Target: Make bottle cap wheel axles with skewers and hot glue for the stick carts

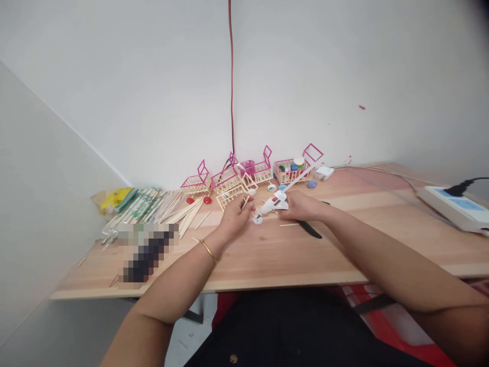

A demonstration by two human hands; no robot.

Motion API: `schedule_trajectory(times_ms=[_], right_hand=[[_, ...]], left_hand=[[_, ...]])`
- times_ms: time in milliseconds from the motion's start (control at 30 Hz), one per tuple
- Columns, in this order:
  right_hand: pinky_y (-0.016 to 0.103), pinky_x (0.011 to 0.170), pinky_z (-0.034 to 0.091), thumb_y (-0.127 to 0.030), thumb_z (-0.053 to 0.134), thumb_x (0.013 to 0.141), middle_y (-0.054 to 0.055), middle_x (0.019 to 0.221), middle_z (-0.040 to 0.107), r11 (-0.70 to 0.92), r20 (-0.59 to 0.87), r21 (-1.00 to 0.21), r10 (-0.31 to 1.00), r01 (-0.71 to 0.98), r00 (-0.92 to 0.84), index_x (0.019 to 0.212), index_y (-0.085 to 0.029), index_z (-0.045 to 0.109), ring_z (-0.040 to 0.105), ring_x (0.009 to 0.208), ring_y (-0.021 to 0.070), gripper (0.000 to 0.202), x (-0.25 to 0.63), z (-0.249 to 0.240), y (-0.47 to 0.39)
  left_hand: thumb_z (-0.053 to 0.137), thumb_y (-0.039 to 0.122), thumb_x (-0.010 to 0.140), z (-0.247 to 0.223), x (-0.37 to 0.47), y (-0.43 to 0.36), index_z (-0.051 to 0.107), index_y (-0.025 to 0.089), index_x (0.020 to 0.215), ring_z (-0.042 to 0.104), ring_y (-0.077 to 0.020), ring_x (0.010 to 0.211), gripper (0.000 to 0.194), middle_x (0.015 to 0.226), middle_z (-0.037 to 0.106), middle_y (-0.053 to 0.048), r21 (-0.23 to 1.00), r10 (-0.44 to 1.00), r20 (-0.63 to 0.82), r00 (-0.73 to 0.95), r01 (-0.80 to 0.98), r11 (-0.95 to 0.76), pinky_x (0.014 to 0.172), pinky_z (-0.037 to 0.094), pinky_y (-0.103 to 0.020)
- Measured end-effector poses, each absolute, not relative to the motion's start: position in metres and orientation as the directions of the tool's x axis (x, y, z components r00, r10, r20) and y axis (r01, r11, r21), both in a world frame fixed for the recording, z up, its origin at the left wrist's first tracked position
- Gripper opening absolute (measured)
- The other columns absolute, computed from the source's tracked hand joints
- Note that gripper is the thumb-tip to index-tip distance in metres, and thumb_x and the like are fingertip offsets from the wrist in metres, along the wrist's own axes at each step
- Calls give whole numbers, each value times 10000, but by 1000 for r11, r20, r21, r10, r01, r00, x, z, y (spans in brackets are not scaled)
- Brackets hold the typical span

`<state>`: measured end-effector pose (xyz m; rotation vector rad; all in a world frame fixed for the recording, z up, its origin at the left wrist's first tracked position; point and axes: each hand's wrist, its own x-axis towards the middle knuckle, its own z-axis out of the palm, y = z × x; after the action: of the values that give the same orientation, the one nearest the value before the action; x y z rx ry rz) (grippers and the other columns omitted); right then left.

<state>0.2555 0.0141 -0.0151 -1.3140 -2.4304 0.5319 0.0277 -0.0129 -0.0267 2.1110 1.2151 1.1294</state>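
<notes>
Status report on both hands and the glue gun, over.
Right hand gripping white glue gun, nozzle by small round disc. Left hand pinching thin wooden stick. Black curved object close by right hand.

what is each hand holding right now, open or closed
Left hand: closed, holding a thin wooden stick.
Right hand: closed, holding a white glue gun.
</notes>
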Motion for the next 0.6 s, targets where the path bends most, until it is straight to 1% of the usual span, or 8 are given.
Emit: schedule_trajectory(times_ms=[133,333,600], right_hand=[[248,551,367,-200,550,632,12,686,598,500,97,-468,849,729,-520,696,-197,508,546,636,178,77,255,-15,14],[238,510,329,-185,532,625,0,636,553,517,100,-467,837,718,-538,648,-198,460,508,596,158,77,254,-11,11],[242,539,337,-167,516,625,3,665,564,522,103,-479,832,706,-545,674,-194,475,510,615,158,70,255,-13,12]], left_hand=[[428,265,885,-26,27,-13,523,183,903,552,-112,686,127,774,626,2,709,861,426,277,489,-508,709,427,-244],[432,265,884,-28,26,-11,526,184,893,541,-109,671,125,770,624,4,703,859,432,276,494,-512,693,421,-240],[433,260,883,-29,25,-10,524,185,897,548,-121,704,118,781,625,-3,703,861,427,277,498,-509,693,428,-240]])
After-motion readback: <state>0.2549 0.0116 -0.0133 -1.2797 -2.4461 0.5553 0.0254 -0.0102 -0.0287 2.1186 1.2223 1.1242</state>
